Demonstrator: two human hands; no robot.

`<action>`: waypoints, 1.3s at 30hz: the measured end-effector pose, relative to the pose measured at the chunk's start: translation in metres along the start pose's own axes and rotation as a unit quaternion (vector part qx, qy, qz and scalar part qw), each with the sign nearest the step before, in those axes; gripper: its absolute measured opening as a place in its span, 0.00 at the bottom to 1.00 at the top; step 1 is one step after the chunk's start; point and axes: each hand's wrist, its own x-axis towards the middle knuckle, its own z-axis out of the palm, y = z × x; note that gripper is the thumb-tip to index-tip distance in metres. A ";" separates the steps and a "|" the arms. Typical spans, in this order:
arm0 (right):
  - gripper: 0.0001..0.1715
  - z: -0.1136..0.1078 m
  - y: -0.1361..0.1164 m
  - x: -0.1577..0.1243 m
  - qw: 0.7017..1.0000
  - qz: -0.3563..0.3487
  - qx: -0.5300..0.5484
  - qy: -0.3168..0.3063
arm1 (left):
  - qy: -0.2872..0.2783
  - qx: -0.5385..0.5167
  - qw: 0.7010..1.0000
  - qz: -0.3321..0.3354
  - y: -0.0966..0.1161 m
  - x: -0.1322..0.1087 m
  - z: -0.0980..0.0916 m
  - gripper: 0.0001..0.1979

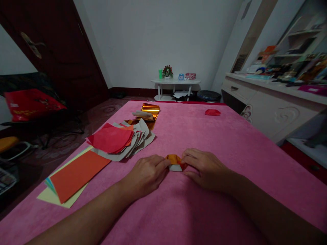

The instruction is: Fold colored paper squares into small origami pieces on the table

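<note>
Folding stage: the gold folded piece (pixel 174 159) is judged to be part-formed; a compact body is shown, and a pale strip is exposed along its near side. Whether further creases are needed cannot be told.
Piece location: it is held between the two hands, low at the near part of the pink tabletop (pixel 194 132); whether the surface is touched cannot be told.
Left hand (pixel 149 170): the piece's left end is pinched by the gathered fingertips; the knuckles are turned up and the forearm is extended from the lower left.
Right hand (pixel 204 166): the piece's right end is gripped by bent fingers, with the thumb set nearer; the forearm is angled in from the lower right.
Orange strip (pixel 79 175): it is laid flat over other coloured strips at the left and is judged unworked.
Red sheets (pixel 112 137): they are heaped on grey sheets just beyond the strips; no folding is noted.
Gold roll (pixel 150 108): it is placed behind the heap.
Red folded piece (pixel 212 112): it is set apart at the far right, untouched by either hand, and is judged complete.
</note>
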 end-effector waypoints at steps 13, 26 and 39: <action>0.11 0.012 -0.002 0.000 0.997 -0.002 0.021 0.078 | -0.002 -0.028 1.000 0.002 -0.010 -0.001 -0.001 0.09; 0.08 0.026 -0.013 0.013 0.961 0.242 0.090 0.098 | 0.008 -0.079 0.981 -0.174 -0.015 0.010 0.003 0.09; 0.07 0.029 -0.008 0.015 0.941 0.303 0.097 0.113 | 0.003 -0.030 0.978 -0.207 -0.010 0.009 0.003 0.09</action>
